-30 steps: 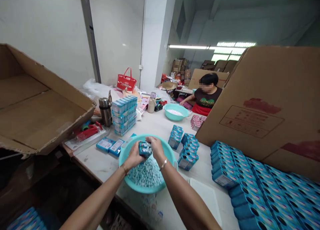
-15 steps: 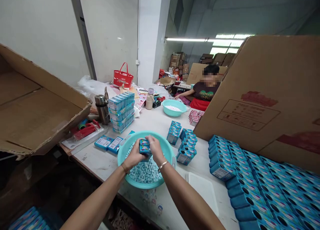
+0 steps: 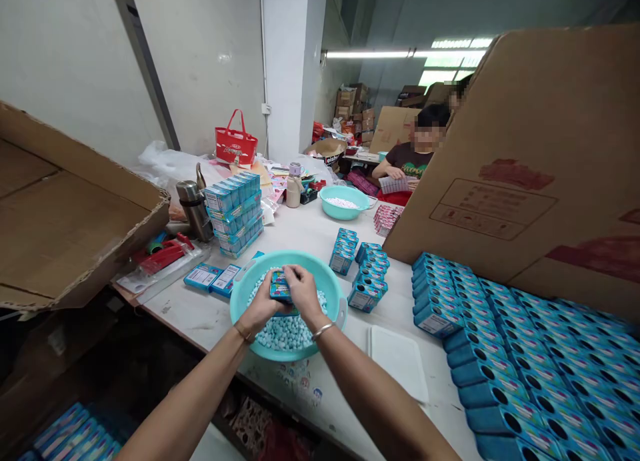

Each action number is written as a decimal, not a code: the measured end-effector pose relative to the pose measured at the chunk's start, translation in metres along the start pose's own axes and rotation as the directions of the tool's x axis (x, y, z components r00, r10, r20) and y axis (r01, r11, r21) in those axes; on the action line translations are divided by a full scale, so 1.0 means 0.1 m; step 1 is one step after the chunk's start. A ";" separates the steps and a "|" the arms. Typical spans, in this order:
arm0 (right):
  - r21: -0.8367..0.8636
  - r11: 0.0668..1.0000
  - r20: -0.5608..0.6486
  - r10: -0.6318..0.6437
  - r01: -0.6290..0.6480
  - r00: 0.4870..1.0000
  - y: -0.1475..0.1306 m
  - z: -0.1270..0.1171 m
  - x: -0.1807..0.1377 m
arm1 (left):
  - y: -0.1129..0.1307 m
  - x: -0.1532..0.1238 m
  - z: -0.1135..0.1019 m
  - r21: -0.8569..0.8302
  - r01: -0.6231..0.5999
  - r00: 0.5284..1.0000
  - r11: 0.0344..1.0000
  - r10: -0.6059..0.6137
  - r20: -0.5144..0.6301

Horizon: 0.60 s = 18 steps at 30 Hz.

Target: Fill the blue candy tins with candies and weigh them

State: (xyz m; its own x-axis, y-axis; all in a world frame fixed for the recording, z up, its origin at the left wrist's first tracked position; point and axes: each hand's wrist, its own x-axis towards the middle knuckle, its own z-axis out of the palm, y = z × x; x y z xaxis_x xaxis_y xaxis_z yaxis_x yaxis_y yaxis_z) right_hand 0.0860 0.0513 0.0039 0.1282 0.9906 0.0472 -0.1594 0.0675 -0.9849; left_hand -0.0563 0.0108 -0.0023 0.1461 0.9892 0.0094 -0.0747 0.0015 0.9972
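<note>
Over a turquoise basin (image 3: 239, 314) of small pale-blue balls (image 3: 285, 334), my left hand (image 3: 264, 306) is wrapped round a few small blue boxes (image 3: 281, 289) from the left. My right hand (image 3: 303, 293) closes on the same boxes from the right, its fingers over their top edge. The undersides of the boxes are hidden by my hands. Just right of the basin, two short rows of blue boxes (image 3: 369, 281) stand on the white table (image 3: 320, 231). Flat blue packs (image 3: 203, 276) lie left of the basin.
Many blue boxes with dark round holes (image 3: 520, 354) fill the right side before a large cardboard box (image 3: 540, 147). A white lid (image 3: 399, 362) lies nearer. Stacked wrapped packs (image 3: 234, 214), a steel flask (image 3: 194, 207) and an open carton (image 3: 75, 227) are left. A co-worker (image 3: 425, 144) sits behind.
The view has shifted slightly. My hands still hold the boxes over the basin, my right fingers now more bent across the top. The co-worker now holds a light sheet-like item.
</note>
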 end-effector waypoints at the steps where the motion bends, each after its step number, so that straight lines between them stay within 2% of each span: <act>1: 0.013 1.000 0.030 0.013 -0.013 0.999 0.00 0.02 -0.06 | -0.01 -0.03 0.02 0.000 0.002 1.000 1.000 -0.002 0.007; 3: 0.076 0.994 0.054 0.073 -0.077 0.996 -0.04 -0.04 -0.15 | 0.00 -0.11 0.03 0.008 0.008 1.000 1.000 -0.008 0.027; 5: 0.185 0.973 0.017 0.138 -0.139 0.990 -0.15 -0.23 -0.21 | 0.06 -0.22 0.02 0.022 0.011 0.999 1.000 -0.012 0.053; 8: 0.354 0.929 -0.047 0.138 -0.113 0.989 -0.35 -0.73 -0.30 | 0.22 -0.41 0.05 0.038 0.005 0.992 0.999 -0.009 0.122; 10: 0.434 0.898 -0.083 0.119 -0.072 0.989 -0.46 -1.12 -0.41 | 0.32 -0.51 0.17 0.032 -0.005 0.983 0.999 -0.001 0.182; 13: 0.508 0.861 -0.246 0.126 0.017 0.961 -0.49 -1.70 -0.69 | 0.37 -0.57 0.54 0.003 0.008 0.954 1.000 -0.009 0.298; 15: 0.535 0.841 -0.388 0.152 0.087 0.909 -0.42 -2.04 -0.91 | 0.30 -0.55 0.87 -0.013 0.019 0.921 1.000 -0.013 0.390; 18: 0.540 0.831 -0.536 0.220 0.131 0.815 -0.27 -2.47 -1.25 | 0.04 -0.47 1.41 -0.021 0.011 0.879 1.000 0.001 0.476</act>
State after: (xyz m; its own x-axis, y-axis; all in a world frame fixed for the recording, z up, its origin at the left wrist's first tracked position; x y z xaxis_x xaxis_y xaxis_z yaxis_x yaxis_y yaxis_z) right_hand 0.3164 -0.1039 -0.0170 0.5943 0.7585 -0.2672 -0.6443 0.2503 -0.7227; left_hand 0.0755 -0.0562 0.0121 0.5982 0.8001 0.0445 -0.0943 0.0152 0.9954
